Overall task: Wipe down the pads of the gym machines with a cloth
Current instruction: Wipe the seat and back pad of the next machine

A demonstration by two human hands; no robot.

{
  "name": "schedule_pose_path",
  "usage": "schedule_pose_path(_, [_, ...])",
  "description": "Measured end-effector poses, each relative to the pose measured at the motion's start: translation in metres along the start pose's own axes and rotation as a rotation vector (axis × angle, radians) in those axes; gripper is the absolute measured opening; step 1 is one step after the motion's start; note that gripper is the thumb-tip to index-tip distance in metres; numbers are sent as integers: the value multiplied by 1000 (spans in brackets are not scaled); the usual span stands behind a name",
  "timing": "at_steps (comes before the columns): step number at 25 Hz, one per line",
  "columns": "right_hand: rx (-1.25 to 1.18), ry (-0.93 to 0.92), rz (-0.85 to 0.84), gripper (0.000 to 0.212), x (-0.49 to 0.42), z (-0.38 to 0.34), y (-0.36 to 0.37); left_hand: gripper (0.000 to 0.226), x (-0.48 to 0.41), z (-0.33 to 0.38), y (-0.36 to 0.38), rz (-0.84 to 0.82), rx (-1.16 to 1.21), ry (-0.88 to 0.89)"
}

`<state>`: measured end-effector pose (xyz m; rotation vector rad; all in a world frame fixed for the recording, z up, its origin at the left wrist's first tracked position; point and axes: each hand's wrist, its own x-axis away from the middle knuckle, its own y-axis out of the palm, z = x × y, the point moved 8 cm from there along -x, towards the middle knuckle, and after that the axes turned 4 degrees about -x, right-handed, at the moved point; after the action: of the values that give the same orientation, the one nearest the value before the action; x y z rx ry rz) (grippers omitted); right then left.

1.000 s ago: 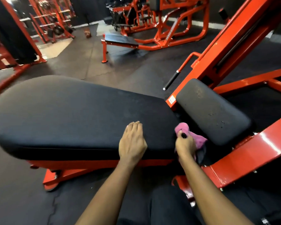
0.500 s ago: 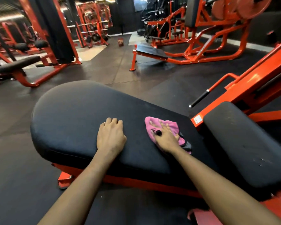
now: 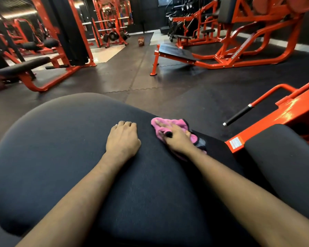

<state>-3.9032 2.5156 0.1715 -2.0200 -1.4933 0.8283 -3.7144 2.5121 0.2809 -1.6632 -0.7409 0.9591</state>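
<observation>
A large black back pad of an orange machine fills the lower half of the view. My right hand presses a pink cloth flat on the pad near its far edge, fingers stretched out over it. My left hand rests on the pad just left of the cloth, fingers bent at the knuckles and holding nothing. A smaller black seat pad lies to the right, beside the back pad.
The machine's orange frame and a black-gripped handle stand at the right. Beyond the pad lies dark rubber floor. An orange bench stands ahead, another bench at the left, with racks behind.
My right hand carried the cloth from the gap beside the seat pad up onto the back pad and slid it toward the far edge. My left hand slid farther across the pad.
</observation>
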Motion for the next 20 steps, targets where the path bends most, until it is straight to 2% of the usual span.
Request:
schedule_pose_path(3, [75, 283, 47, 55, -19, 69, -35, 22, -16, 0, 1, -19, -33, -7])
schedule_pose_path(5, [88, 468, 43, 47, -26, 79, -43, 20, -19, -2, 0, -25, -3, -4])
schedule_pose_path(6, [64, 505, 70, 42, -32, 66, -41, 20, -19, -3, 0, -30, 11, 4])
schedule_pose_path(7, [47, 481, 84, 38, -38, 44, -35, 21, -19, -4, 1, -45, 27, 14])
schedule_pose_path(10, [14, 129, 86, 36, -40, -33, -7, 25, -17, -13, 1, -105, 116, 41])
schedule_pose_path(13, [37, -89, 26, 44, 14, -51, 2, 21, -1, -14, -3, -153, 203, 76])
schedule_pose_path(15, [22, -67, -1, 46, 54, -36, -1, 18, 20, -7, -10, -137, 156, 111])
schedule_pose_path(20, [42, 96, 73, 44, 155, -28, -10, 26, 101, 0, -24, -73, 79, 95])
